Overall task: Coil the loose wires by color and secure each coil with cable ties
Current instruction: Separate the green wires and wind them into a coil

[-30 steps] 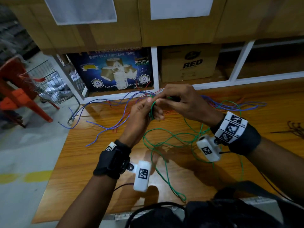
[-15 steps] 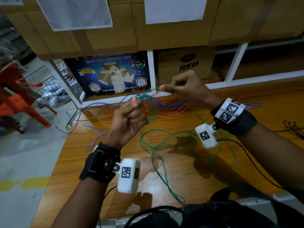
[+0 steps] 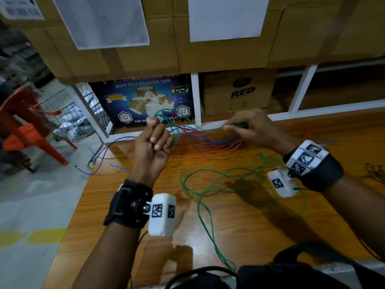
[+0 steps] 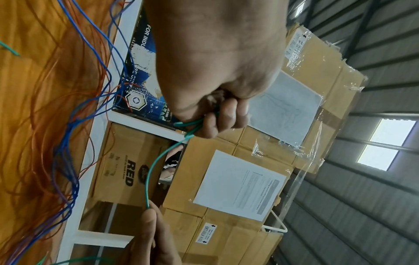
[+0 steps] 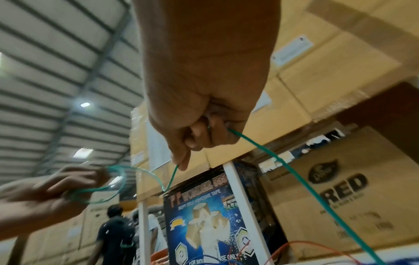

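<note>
A long green wire (image 3: 200,197) sprawls in loose loops over the wooden table (image 3: 239,222). My left hand (image 3: 154,140) is raised in a fist and grips a small coil of that green wire (image 4: 192,125) (image 5: 99,186). My right hand (image 3: 245,126) pinches the same green wire (image 5: 174,172) a short way to the right, so a slack span of it sags between the two hands. Blue wires (image 3: 200,134) and orange-red wires (image 3: 208,151) lie tangled on the table behind the hands.
Cardboard boxes (image 3: 237,92) and a blue tape carton (image 3: 143,99) fill the white shelf frame (image 3: 194,101) at the table's back edge. An orange chair (image 3: 25,126) and a wire basket (image 3: 68,115) stand on the floor at left. Dark thin strands (image 3: 373,174) lie at the table's right edge.
The hands were together at the green wire one second ago. They have drawn apart, the right hand moving right along the wire, the left hand staying raised with the coil.
</note>
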A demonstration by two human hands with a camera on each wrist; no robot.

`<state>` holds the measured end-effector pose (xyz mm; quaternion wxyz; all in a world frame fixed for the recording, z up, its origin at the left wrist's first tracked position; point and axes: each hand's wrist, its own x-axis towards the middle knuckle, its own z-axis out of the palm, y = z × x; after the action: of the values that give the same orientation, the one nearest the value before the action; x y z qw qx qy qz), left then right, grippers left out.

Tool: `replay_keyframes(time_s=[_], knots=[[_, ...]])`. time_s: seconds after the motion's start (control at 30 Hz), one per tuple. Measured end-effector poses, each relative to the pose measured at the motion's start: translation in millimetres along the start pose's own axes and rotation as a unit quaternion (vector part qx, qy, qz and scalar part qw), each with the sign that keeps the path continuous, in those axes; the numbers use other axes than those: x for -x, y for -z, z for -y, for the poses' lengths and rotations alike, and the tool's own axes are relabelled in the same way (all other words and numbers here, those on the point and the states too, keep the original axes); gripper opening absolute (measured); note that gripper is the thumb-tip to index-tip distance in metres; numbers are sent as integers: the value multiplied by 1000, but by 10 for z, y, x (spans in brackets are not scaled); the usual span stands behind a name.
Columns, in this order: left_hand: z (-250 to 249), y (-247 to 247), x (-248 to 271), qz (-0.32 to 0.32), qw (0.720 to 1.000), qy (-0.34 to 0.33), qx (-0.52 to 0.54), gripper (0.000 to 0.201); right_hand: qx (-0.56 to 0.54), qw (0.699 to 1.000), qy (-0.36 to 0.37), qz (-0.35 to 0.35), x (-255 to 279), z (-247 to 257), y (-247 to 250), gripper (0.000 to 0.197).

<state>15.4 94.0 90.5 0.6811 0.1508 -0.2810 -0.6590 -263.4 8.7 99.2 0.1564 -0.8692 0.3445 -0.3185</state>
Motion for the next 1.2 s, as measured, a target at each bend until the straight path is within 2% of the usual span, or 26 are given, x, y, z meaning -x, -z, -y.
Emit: replay_keyframes(time_s=[0.1,0.2,0.33,0.5,0.67,0.73,0.83,1.0,1.1,1.2], knots=[[47,-9,-37,-11,1000,-8,-13,18,19,997,40,65,54,207,-60,18],[115,-46,-60,-20,999,-12,-28,16,-9,992,57,112,57,424,-24,20],[227,-36,-96,-29,998,0,-54,28,-53,988,69,126,5,604,68,26],[337,-117,-107,-31,997,10,-75,33,-97,982,58,154,-58,666,-21,30],[517,-267,-17,-6,987,23,-161,31,-203,974,57,81,-107,624,-100,22],[585,-310,34,22,982,43,-185,33,-190,981,44,21,-159,553,-104,17],[610,-344,48,36,983,96,-152,35,-137,989,15,-46,-198,413,-108,15],[619,-249,-36,41,983,174,-34,40,-145,988,-19,-49,-105,350,-298,19],[634,-201,-78,45,981,187,4,37,-132,990,-29,-31,-51,387,-403,30],[647,-190,-113,55,981,188,7,34,-132,989,-49,-44,-48,384,-444,38]])
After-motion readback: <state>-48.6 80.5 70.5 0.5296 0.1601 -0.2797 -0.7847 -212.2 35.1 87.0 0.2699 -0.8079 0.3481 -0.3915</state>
